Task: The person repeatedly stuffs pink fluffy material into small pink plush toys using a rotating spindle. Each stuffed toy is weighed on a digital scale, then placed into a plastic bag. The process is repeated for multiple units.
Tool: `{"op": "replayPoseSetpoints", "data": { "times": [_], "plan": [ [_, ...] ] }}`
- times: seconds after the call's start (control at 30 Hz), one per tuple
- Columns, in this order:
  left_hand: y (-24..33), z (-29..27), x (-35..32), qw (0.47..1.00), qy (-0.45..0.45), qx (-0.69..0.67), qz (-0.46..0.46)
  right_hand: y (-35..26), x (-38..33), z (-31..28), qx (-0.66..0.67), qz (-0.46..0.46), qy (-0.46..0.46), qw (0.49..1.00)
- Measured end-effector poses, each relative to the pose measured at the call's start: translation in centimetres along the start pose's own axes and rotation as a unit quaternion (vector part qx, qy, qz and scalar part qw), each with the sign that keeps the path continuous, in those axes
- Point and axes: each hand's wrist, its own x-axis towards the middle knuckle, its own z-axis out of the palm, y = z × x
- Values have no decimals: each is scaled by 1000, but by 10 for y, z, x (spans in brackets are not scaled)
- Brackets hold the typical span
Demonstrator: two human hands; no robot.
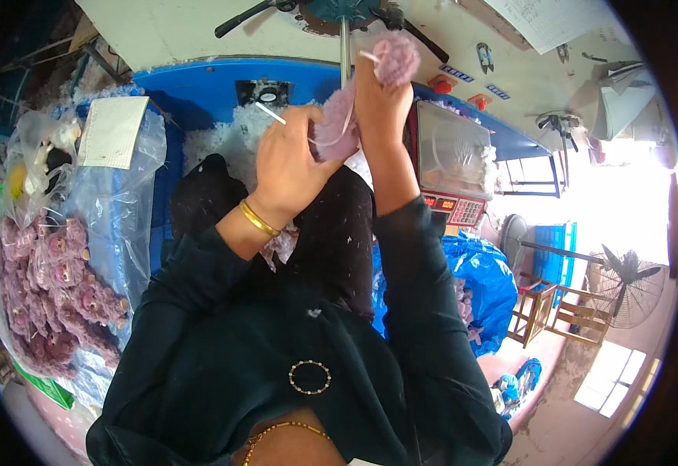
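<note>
**A:** What are the hands doing?

**B:** Both meet just above the centre of the frame. The left hand (292, 159), a gold bangle (258, 219) on its wrist, has its fingers closed around a thin white stick (270, 113) that angles toward the upper left. The right hand (380, 97) is closed on a pink plush toy (337, 124); the toy's fluffy pink end (395, 57) shows above the fingers, beside a metal nozzle tube (345, 53) coming down from the top of the frame.

**A:** What is around them?

**B:** Behind the hands, white stuffing fibre (222, 140) fills a blue bin (191, 89). At the left edge, a clear plastic bag (114, 202) holds a heap of finished pink plush toys (52, 295), with a white paper sheet (112, 130) on top. Right of the hands sits a weighing scale (453, 167) with red digits, and below it a blue plastic bag (482, 283). A standing fan (626, 279) is at the far right.
</note>
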Motion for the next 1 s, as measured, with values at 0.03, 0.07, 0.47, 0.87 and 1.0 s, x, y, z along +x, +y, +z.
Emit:
{"op": "replayPoseSetpoints", "data": {
  "times": [0.03, 0.07, 0.47, 0.87, 1.0],
  "plan": [
    [-3, 1, -3, 1000, -1, -19, -3, -9, -10, -8, -20, 18, -25, 999],
    [-8, -2, -4, 999, -7, -40, 8, -18, -19, -14, -39, 37, -51, 997],
    [-16, -5, -12, 838, -78, -489, -230, 22, -73, -68, 530, 316, -392, 682],
    [-18, -6, -4, 631, -203, -663, -346, -21, -64, -74, -74, -327, -324, 884],
    [-3, -6, 4, 642, -132, -649, -386, -21, -21, -36, -159, -266, -170, 936]
  ]
}}
